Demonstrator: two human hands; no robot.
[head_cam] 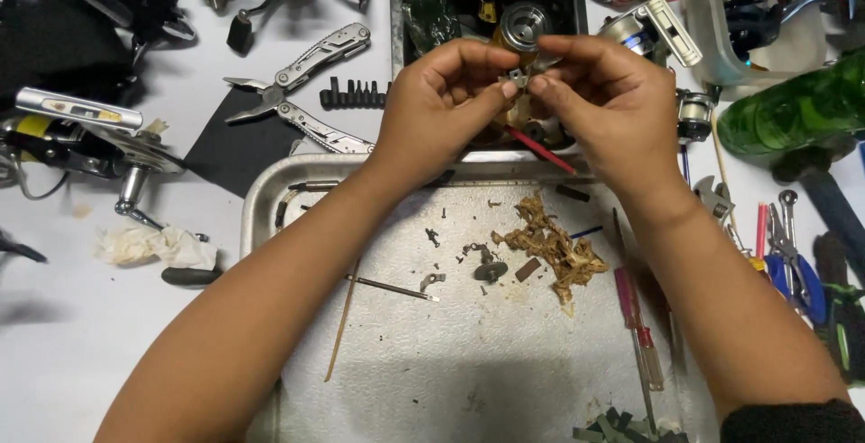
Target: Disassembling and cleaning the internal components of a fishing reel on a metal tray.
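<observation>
Above the metal tray, your left hand and right hand are pinching a tiny metal part closed-fingered; light, stiff, probably slippery, so grip its edges.

Two bare forearms come in from the lower corners of the head view, each ending in a bare hand. The left hand wears no glove, ring or watch, and the arm behind its fingers is uncovered all the way back to the bottom edge of the view, with no sleeve showing. The right hand is likewise ungloved, its fingers carrying no rings, with short, plain fingernails. Far back from those fingers, at the lower right corner, the right forearm runs into a black knitted sleeve cuff, ribbed in texture, fitting closely around the arm.
</observation>
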